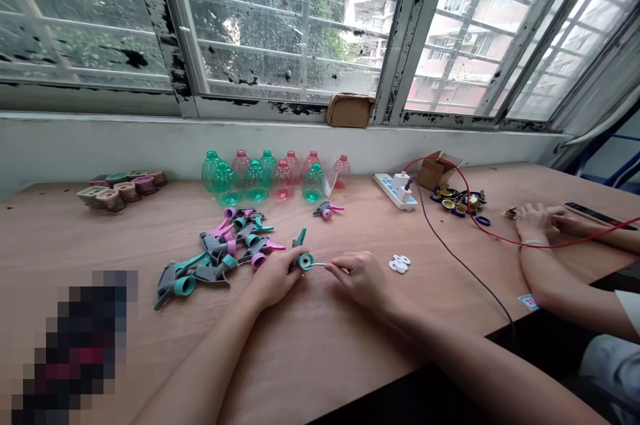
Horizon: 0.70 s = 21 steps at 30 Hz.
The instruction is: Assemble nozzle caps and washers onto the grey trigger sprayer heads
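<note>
My left hand (280, 275) is closed around a grey-and-teal spray trigger head (306, 261), whose teal collar faces me with its opening showing. My right hand (360, 278) pinches a thin white piece (319, 264) at the collar's edge; whether it is a stick or a disc seen edge-on, I cannot tell. Left of my hands lies a heap of spray trigger heads (217, 245) in grey, teal and pink. One more grey-and-pink trigger head (327, 210) lies apart, beyond my hands. Several small white washers (400, 264) rest on the table to the right of my right hand.
Green and pink clear bottles (256, 182) stand along the wall. Small lidded containers (117, 193) sit at the back left. A power strip (395, 190) trails a red cable and a dark cable across the table (280, 365). At right, another person's hands (537, 222) work near gold-and-blue parts (457, 200).
</note>
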Each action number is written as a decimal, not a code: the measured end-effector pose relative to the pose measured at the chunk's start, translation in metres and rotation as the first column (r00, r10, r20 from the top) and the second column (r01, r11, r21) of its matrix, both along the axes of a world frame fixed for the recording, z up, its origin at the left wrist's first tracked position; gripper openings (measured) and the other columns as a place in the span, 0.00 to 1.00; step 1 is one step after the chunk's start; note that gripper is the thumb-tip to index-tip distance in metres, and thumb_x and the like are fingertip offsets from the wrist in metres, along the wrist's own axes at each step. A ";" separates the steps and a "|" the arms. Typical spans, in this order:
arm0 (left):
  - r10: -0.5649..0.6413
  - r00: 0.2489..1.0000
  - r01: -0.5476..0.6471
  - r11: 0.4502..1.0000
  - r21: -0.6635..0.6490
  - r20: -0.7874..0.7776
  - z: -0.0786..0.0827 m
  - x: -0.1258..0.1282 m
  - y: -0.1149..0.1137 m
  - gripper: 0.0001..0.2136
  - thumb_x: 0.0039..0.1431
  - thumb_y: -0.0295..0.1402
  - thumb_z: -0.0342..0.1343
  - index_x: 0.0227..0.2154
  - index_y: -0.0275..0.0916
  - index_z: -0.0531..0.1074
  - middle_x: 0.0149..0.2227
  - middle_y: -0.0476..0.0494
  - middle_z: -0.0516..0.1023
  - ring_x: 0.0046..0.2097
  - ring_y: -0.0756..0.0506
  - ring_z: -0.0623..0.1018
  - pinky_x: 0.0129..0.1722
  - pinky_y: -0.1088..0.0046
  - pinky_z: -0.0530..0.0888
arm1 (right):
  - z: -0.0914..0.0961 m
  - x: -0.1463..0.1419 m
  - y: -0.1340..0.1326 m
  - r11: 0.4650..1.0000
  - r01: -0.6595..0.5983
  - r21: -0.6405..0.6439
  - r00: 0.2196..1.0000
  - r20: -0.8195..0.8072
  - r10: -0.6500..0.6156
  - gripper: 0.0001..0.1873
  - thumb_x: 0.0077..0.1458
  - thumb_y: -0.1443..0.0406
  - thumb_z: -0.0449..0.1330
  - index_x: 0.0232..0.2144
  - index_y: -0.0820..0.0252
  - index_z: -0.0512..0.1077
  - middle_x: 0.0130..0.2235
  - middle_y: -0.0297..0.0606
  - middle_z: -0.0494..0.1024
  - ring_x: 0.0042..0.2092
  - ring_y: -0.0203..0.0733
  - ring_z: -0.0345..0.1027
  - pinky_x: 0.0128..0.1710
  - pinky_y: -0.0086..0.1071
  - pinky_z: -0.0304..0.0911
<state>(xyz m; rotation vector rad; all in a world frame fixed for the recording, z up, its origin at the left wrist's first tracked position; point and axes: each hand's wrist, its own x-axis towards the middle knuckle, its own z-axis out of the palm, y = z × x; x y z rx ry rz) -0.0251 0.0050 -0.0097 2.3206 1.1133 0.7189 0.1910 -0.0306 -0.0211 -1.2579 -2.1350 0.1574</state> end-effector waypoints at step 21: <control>0.052 0.998 -0.050 0.997 -0.056 0.045 0.003 0.005 -0.005 0.08 0.57 0.36 0.52 0.34 0.39 0.72 0.26 0.50 0.74 0.28 0.49 0.69 0.28 0.76 0.62 | -0.007 -0.013 0.005 0.991 -0.043 -0.127 0.934 -0.357 -0.005 0.21 0.60 0.55 0.54 0.26 0.59 0.79 0.25 0.37 0.79 0.27 0.39 0.69 0.28 0.27 0.57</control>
